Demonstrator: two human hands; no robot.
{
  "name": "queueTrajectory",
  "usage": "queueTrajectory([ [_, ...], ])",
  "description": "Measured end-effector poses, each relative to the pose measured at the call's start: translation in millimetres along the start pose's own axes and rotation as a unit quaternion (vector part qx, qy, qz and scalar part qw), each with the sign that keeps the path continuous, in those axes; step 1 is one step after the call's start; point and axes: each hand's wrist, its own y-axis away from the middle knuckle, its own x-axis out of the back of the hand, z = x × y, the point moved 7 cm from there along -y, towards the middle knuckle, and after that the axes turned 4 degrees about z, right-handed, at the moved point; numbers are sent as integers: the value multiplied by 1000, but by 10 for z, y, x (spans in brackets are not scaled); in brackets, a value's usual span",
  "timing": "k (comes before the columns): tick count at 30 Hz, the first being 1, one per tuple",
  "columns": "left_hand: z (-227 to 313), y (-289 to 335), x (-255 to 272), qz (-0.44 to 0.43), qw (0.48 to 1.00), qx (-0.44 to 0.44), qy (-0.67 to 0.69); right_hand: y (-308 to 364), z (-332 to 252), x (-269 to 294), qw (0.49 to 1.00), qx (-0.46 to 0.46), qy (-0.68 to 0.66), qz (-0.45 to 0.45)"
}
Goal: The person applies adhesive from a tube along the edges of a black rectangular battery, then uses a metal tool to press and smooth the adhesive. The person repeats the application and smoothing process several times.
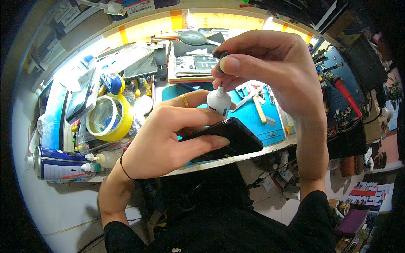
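Note:
My left hand (168,135) is closed round a black phone (242,137), thumb on its face. Between the fingers of that same hand stands a white glue tube (218,101), its narrow nozzle pointing up and bare at the tip. Just above the nozzle, my right hand (261,63) pinches a small black cap (222,61) between thumb and fingertips. The cap is apart from the tube. Fingers of the left hand hide the tube's lower part. Both hands are over a blue work mat (249,118) near the bench's front edge.
Yellow tape rolls (122,120), a spray can (55,164) and small bottles crowd the left. Behind the hands lie an opened tablet-like device (194,65) and a grey air blower (192,38). Tweezers and a yellow-handled tool (259,109) rest on the mat. A red-handled tool (344,92) stands right.

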Motion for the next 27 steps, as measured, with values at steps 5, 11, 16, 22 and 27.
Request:
queueTrajectory([
  [5, 25, -16, -11, 0, 999, -29, 17, 6, -5, 4, 1000, -6, -2, 0],
  [11, 24, -12, -12, 4, 999, -29, 19, 6, 4, 5, 1000, 4, -1, -3],
  [16, 25, -12, -3, 2, 999, -43, 12, 5, -7, -1, 1000, 2, 2, -2],
  [22, 36, 4, -12, -10, 997, -80, 1, 7, -21, -15, 1000, -4, -3, 3],
  [27, 38, -1, -2, -2, 999, -45, 7, 5, -11, -9, 1000, 2, 7, -1],
])
